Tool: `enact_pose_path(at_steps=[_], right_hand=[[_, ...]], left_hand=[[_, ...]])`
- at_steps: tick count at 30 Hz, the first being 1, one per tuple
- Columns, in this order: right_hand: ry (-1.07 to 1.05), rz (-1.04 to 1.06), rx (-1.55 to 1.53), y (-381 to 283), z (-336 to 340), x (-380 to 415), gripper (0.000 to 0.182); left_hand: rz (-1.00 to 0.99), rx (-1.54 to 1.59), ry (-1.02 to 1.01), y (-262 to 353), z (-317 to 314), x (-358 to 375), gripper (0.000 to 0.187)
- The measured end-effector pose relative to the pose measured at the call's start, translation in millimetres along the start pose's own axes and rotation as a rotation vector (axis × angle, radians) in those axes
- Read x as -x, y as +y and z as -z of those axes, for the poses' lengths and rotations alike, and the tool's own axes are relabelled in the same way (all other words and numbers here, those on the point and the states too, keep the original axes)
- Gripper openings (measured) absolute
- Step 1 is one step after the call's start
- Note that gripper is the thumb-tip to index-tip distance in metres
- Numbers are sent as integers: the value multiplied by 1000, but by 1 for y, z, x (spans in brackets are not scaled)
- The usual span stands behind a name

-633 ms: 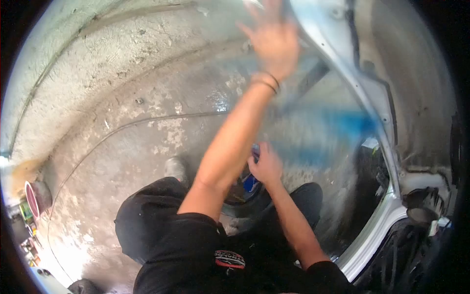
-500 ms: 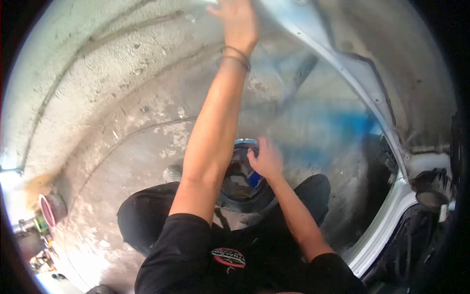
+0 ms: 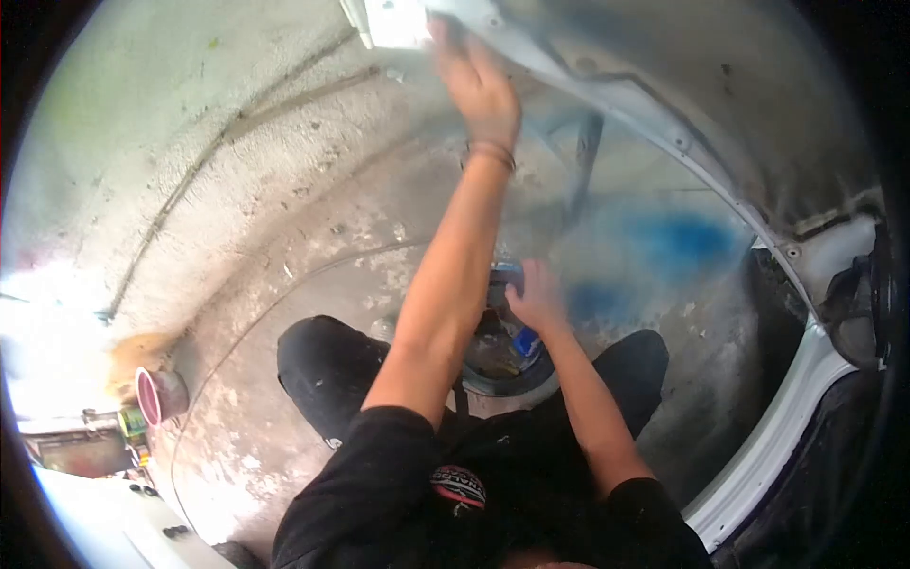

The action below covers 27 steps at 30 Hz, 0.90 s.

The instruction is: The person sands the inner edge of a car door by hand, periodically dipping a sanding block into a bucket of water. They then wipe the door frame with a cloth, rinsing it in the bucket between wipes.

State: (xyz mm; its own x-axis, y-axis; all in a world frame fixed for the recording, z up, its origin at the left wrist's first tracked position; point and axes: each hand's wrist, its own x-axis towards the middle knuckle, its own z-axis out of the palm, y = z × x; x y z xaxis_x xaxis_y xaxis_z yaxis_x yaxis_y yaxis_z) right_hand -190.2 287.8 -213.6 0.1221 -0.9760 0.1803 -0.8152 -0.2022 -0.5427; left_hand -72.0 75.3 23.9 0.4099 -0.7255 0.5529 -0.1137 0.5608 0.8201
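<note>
My left hand [image 3: 485,90] reaches up to the pale metal edge of a large curved panel [image 3: 607,95]. Its fingers are stretched out, and no held object can be made out. Lower down, my right hand [image 3: 538,296] is beside the rim of a dark round container [image 3: 507,384] between my knees. The thumb stands apart from the blurred fingers; whether they touch the rim is unclear. Inside the container lies a blue item [image 3: 525,341] among things too unclear to name.
A reddish cup-shaped container [image 3: 161,396] stands on the floor at the left, near a green-labelled can [image 3: 133,422]. A pale door-like frame [image 3: 777,441] curves down the right side. A blurred blue patch [image 3: 692,242] shows beyond my right hand. A thin cord crosses the floor.
The view has shifted, so the floor items at the left sit further right. My left hand appears lower in the view, along the panel edge. My right hand remains by the round container.
</note>
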Motion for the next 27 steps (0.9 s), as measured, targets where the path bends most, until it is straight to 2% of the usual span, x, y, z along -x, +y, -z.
enact_pose_path(at_steps=[1, 2, 3, 4, 5, 8, 12, 14, 15, 16, 18, 19, 21, 22, 24, 25, 26, 27], right_hand=[[23, 2, 21, -1, -2, -6, 49], [36, -1, 47, -1, -4, -8, 48], [34, -7, 45, -4, 3, -7, 48], [-82, -41, 67, -11, 20, -8, 47], [-191, -83, 88, -12, 30, -10, 46], [-80, -100, 6, -8, 25, -6, 45], [-113, -226, -236, -15, 41, -17, 50], [225, -231, -702, 6, 20, -19, 53], [221, -244, -693, 4, 36, -25, 53], [356, -145, -922, 6, 55, -28, 55], [504, -54, -1135, -13, 105, -27, 56], [514, -85, -1453, -28, 129, -27, 57], [544, -193, -1976, -45, 142, -24, 56], [558, -209, -1972, -39, 134, -20, 56], [439, -757, -1620, -7, 109, -1, 64], [347, -882, -1524, 11, 88, 14, 64], [351, -900, -1513, 10, 86, 20, 64], [-162, -887, -1024, 4, 84, 26, 56]], left_hand=[[-13, -145, -37, 13, -2, 14, 68], [-22, -148, -51, 12, -14, 31, 68], [-87, -319, -55, 2, -25, 52, 66], [-150, -484, -64, -5, -33, 66, 64], [-112, -387, -48, 2, -35, 65, 63], [-32, -166, -26, -5, -22, 31, 62], [73, -196, -148, 16, -25, 62, 60], [-99, -406, -336, 21, -26, 107, 59], [-139, -445, -459, 24, -21, 122, 57], [-120, -437, -469, 26, -15, 135, 57], [-253, -547, -879, 33, -4, 158, 58], [-244, -535, -890, 35, 6, 172, 58], [-187, -152, -1187, 33, 27, 192, 53], [-176, -144, -1199, 20, 33, 187, 53], [-44, -210, -1630, -10, 49, 159, 48], [288, -255, -1700, 6, 50, 130, 46], [301, -239, -1706, -12, 56, 122, 46], [318, -272, -1591, -35, 62, 117, 49]])
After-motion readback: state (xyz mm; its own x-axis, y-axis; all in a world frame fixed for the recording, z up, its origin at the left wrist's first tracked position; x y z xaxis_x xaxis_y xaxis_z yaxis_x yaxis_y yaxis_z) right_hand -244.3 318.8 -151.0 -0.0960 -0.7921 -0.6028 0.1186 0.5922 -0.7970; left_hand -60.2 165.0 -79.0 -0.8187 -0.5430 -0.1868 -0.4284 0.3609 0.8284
